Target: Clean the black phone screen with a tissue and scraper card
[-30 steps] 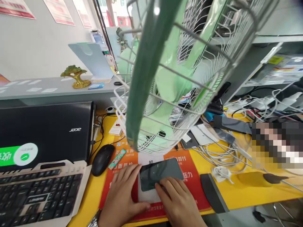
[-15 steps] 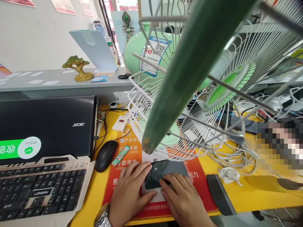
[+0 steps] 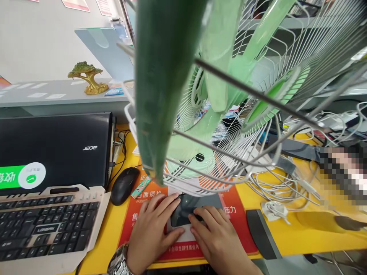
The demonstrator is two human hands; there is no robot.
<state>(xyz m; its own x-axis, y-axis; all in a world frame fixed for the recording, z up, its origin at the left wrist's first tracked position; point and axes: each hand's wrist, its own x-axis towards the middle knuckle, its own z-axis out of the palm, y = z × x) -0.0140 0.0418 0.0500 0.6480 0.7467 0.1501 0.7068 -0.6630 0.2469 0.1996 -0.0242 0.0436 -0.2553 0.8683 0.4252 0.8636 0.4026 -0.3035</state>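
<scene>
A dark phone (image 3: 183, 212) lies screen up on a red and orange printed mat (image 3: 129, 225). My left hand (image 3: 156, 229) rests at the phone's left side, fingers stretched out with the tips on its edge and the thumb below. On the phone's right part lies my right hand (image 3: 213, 235), its fingers apart and slightly bent over the screen, covering much of that end. A wire fan cage (image 3: 206, 187) with pale green parts hangs in the view just above and beyond both hands. A blurred dark green bar (image 3: 166, 88) crosses close to the camera.
A black mouse (image 3: 125, 186), a keyboard (image 3: 43, 229) and a black laptop (image 3: 57, 149) stand left. Tangled white cables (image 3: 275, 187) and a dark grey strip (image 3: 262, 233) lie right on the yellow table (image 3: 301, 244). A golden tree ornament (image 3: 91, 78) sits on the shelf behind.
The dark green bar has shifted left and stands more upright in view, and more pale green fan parts show. The table scene has slid slightly left. Both hands keep nearly the same place on the phone.
</scene>
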